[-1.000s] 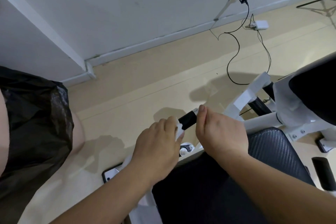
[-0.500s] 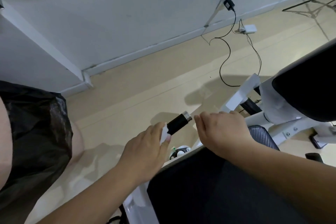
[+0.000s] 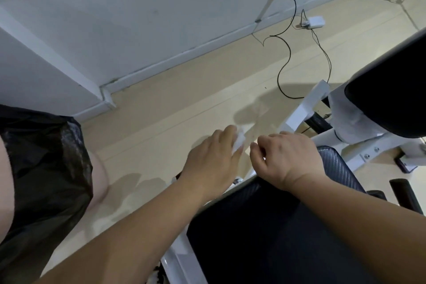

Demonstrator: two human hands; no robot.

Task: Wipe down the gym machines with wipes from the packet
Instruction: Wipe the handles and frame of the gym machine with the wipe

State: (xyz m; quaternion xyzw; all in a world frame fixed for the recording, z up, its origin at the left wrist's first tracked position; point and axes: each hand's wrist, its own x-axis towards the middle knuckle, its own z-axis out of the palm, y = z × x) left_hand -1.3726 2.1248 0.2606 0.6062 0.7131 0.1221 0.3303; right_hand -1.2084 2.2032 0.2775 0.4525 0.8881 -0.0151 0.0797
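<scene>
Leaning over the black seat pad (image 3: pixel 265 237), your left hand (image 3: pixel 212 163) pinches a white wipe (image 3: pixel 239 143) in its fingers; your right hand (image 3: pixel 288 159) curls loosely, holding nothing I can see. Beyond, the white frame (image 3: pixel 302 108) and backrest (image 3: pixel 389 104) look unwiped, so plenty remains, I'd say. No packet in view.

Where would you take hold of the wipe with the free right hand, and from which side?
Pinch the loose white edge of the wipe sticking out past the left hand's fingertips. Come from the right, where the right hand already sits beside it, apart. The rest of the wipe is hidden under the left palm, so only that edge is likely reachable.
</scene>
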